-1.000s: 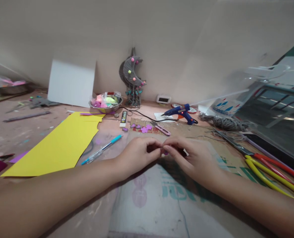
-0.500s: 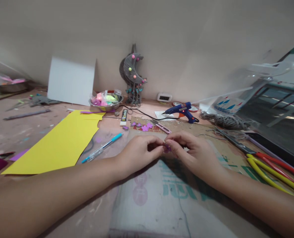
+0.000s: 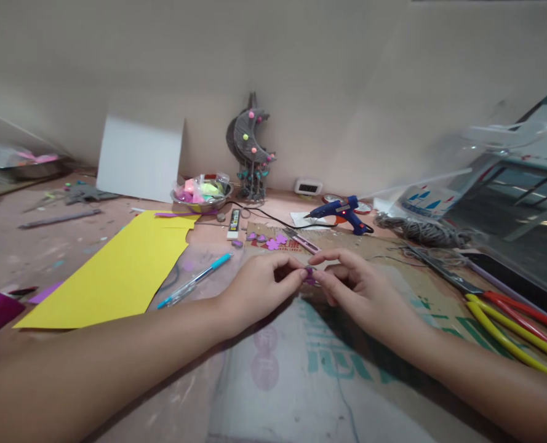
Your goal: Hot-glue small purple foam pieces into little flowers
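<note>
A small purple piece [image 3: 309, 276] is pinched between both hands above the cardboard; its exact shape is mostly hidden by fingertips. My left hand [image 3: 266, 284] grips its left side with thumb and forefinger. My right hand [image 3: 359, 284] holds its right side in a thumb-and-finger pinch, the other fingers bent. Just beyond the hands lie purple paper flowers [image 3: 273, 244] and several small purple pieces edged in grey [image 3: 257, 237]. A pink craft knife [image 3: 303, 241] rests beside them. Left of my left hand is a blue pen [image 3: 197, 280].
Behind stand a blue glue gun [image 3: 340, 212], a grey crescent ornament [image 3: 251, 144] and a metal bowl [image 3: 202, 203] of colourful clay. Yellow paper [image 3: 111, 277] lies left. On the right are red-and-yellow-handled scissors [image 3: 490, 301], grey yarn [image 3: 425, 231] and a phone [image 3: 517, 286].
My right fingers have shifted and spread a little around the purple piece, while my left hand keeps its pinch. The whole view has moved slightly.
</note>
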Available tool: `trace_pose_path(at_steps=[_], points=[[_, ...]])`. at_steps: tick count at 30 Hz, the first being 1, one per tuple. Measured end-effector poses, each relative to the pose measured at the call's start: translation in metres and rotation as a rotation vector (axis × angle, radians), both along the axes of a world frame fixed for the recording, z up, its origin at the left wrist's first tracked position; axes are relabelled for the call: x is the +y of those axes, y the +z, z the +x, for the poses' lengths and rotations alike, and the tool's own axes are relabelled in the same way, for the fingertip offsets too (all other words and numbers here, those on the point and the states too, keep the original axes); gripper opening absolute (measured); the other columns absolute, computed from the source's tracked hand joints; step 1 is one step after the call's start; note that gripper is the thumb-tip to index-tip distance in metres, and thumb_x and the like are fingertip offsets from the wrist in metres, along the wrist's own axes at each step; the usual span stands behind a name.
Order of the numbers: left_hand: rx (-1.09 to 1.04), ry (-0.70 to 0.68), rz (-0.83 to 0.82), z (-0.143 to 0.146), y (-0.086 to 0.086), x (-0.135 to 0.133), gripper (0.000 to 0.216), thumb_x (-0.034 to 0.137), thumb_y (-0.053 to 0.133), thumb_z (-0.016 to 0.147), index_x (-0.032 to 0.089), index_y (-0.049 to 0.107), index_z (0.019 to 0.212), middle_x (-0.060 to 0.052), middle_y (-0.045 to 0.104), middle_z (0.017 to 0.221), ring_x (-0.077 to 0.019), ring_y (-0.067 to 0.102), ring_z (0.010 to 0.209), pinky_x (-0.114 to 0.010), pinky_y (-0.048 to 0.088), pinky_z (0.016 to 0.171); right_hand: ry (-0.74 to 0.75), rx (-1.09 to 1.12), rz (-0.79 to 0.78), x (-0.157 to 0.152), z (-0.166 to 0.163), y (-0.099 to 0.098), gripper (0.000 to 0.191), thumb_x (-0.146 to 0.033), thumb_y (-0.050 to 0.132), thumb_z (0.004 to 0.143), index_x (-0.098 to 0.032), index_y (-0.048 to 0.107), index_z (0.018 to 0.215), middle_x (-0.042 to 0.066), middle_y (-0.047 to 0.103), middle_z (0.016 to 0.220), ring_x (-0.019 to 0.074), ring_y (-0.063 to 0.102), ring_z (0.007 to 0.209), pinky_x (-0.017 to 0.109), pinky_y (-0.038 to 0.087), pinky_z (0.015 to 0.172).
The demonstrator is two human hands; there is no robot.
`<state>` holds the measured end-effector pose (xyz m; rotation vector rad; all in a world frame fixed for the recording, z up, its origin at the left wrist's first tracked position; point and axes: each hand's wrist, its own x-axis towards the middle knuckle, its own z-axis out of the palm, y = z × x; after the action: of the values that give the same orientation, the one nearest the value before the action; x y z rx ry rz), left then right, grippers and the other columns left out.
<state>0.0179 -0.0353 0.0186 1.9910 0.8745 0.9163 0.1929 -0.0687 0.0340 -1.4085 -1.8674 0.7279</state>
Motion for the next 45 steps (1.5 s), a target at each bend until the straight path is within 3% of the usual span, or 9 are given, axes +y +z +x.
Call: trace_pose_path(at_steps=[8,14,31,39,45], points=[[-0.008,0.021,-0.016,0.000,0.001,0.001,0.017,0.022,0.050,0.084,0.017,0.066,0.079,0.000,0.068,0.077,-0.0130,0.060,0.073,-0.022,0.046,0.068,0.064,0.163,-0.166,0.001,-0.002,-0.001,0.027,-0.040,0.047,0.087,-0.019,0.049,0.104,-0.007,0.045,0.049,0.0097,0.043,0.046,0.020,0.034,0.044],[-0.014,0.017,-0.022,0.000,0.001,0.001,0.018,0.021,0.050,0.084,0.016,0.066,0.077,0.000,0.068,0.077,-0.0125,0.060,0.073,-0.021,0.045,0.069,0.104,0.264,-0.254,0.005,0.000,-0.004,0.031,-0.044,0.045,0.088,-0.018,0.048,0.103,-0.008,0.044,0.046,0.0080,0.038,0.041,0.018,0.025,0.038],[-0.011,0.018,-0.030,0.000,0.000,0.001,0.018,0.023,0.050,0.083,0.016,0.065,0.076,0.000,0.067,0.074,-0.0121,0.059,0.070,-0.021,0.045,0.065,0.083,0.298,-0.245,0.008,0.000,-0.011,0.032,-0.047,0.045,0.087,-0.018,0.048,0.099,-0.009,0.043,0.046,0.0077,0.039,0.040,0.019,0.026,0.039],[-0.050,0.017,-0.083,0.000,0.000,0.002,0.018,0.025,0.051,0.084,0.017,0.066,0.078,0.000,0.067,0.074,-0.0123,0.060,0.071,-0.020,0.045,0.065,0.055,0.287,-0.228,0.005,-0.001,-0.009,0.029,-0.044,0.051,0.085,-0.018,0.048,0.095,-0.003,0.058,0.057,0.0062,0.040,0.042,0.020,0.029,0.040],[-0.088,-0.015,-0.154,0.000,0.002,0.000,0.019,0.026,0.051,0.085,0.016,0.066,0.079,-0.001,0.067,0.075,-0.0121,0.059,0.072,-0.021,0.045,0.066,0.020,0.261,-0.207,0.007,-0.001,-0.009,0.025,-0.042,0.053,0.084,-0.018,0.050,0.082,-0.002,0.058,0.058,0.0071,0.045,0.047,0.020,0.030,0.043]])
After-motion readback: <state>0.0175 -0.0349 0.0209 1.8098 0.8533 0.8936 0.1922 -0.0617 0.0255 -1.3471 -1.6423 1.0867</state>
